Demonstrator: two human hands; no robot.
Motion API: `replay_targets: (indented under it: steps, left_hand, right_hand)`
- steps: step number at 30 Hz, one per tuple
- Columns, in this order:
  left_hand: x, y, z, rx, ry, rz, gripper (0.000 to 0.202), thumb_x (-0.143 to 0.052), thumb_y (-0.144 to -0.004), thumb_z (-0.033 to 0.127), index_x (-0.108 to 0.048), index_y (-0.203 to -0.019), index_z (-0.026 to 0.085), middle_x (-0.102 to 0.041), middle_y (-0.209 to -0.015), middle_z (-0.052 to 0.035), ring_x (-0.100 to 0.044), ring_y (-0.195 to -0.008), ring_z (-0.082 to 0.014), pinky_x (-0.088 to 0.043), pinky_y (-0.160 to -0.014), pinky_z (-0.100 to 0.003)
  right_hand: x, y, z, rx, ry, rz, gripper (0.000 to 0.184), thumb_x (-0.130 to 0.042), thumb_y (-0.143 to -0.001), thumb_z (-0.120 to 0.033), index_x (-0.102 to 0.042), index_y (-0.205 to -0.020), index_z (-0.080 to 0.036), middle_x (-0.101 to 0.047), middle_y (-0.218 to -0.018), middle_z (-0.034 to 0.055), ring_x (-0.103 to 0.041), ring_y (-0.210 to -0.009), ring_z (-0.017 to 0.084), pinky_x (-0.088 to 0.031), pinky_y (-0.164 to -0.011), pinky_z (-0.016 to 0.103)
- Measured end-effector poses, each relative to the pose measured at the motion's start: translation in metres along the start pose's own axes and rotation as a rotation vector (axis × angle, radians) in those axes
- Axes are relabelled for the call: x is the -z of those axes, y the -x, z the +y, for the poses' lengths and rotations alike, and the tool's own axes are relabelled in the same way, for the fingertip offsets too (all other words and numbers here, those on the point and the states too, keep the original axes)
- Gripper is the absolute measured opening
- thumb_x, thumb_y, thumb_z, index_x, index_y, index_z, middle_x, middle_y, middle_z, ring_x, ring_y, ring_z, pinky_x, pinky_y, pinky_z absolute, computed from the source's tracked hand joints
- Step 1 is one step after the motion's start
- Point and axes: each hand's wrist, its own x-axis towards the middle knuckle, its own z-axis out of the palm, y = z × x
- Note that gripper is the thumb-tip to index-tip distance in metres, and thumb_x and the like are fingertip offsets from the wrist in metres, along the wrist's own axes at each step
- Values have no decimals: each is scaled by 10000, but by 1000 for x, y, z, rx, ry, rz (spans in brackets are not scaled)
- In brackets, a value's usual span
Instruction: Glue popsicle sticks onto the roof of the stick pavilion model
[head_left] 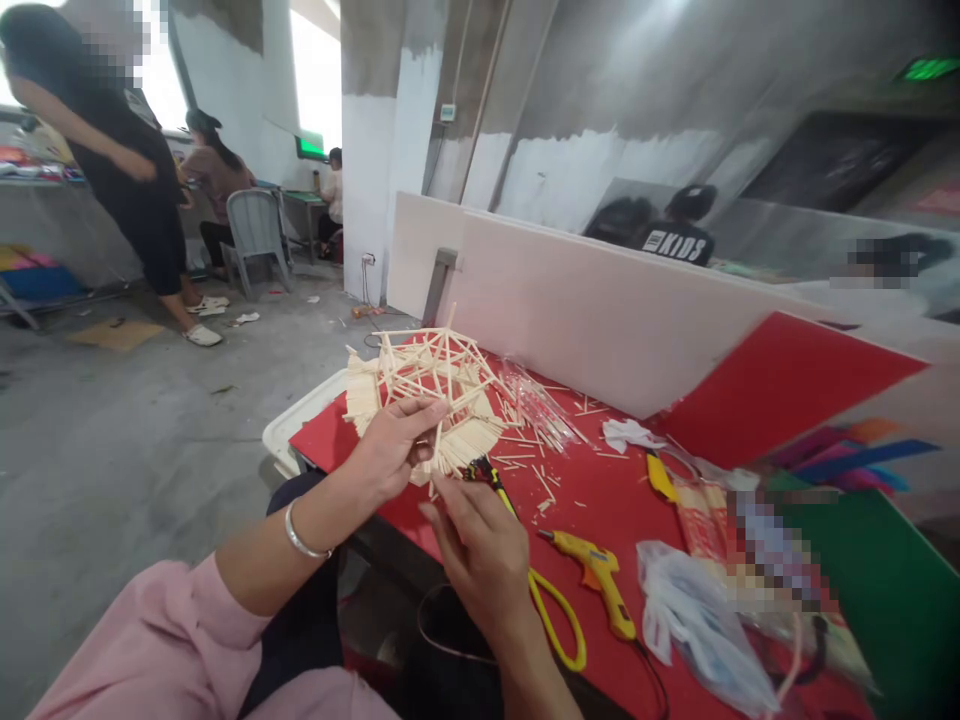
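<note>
A model built of thin wooden sticks [431,365] stands on the red tabletop [517,520], with a fanned skirt of sticks round its base. My left hand [397,445] pinches a short wooden stick [439,445] upright in front of the model. The fingertips of my right hand [484,545] are closed at the lower end of that stick; the exact contact is partly hidden. Just past my right hand lie pliers with yellow handles [559,620], their dark head partly covered. A yellow glue gun [596,570] rests on its side to the right.
Loose sticks and a clear plastic packet [544,405] lie right of the model. Further right are a plastic bag [694,610] and a green board [885,590]. A pale panel [570,310] stands along the table's far side. Several people are in the room; one person [112,150] stands at left.
</note>
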Motion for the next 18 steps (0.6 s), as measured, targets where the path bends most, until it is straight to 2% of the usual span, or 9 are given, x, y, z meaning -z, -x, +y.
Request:
replay_targets:
  steps: [4,10,15,18]
  left_hand:
    - [0,-5,7,-30,-5,46,267,-849,-617,306,-674,-719,132,-585,-564,27,-460,-439,-47,-301,-400,-174]
    - [7,-7,13,22,-71,10,314,-866,-585,339,-649,-684,135,-561,-568,30,-478,-478,-49,-309,-419,-159]
    - [10,-10,12,40,-47,50,285,-817,-636,336,-615,-695,145,-582,-619,22,-487,-468,-45,-287,-387,-152]
    - [9,-12,10,50,-51,100,333,-784,-663,379,-539,-632,155,-521,-535,47,-435,-386,-34,-227,-351,-155]
  right_hand:
    - [-18,-28,8,64,-86,40,400,-594,-870,-65,-599,-1235,-228,-726,-993,76,-672,-921,178,-566,-810,314]
    - [-19,-50,30,104,45,126,343,-582,-886,-83,-641,-1203,-199,-732,-991,98,-681,-908,182,-566,-819,321]
    - [-21,-73,48,128,146,78,236,-560,-917,-127,-683,-1111,-181,-744,-967,83,-680,-887,172,-555,-816,303]
    - [-25,-80,53,133,198,46,204,-547,-928,-144,-696,-1065,-171,-746,-938,75,-669,-863,168,-540,-799,295]
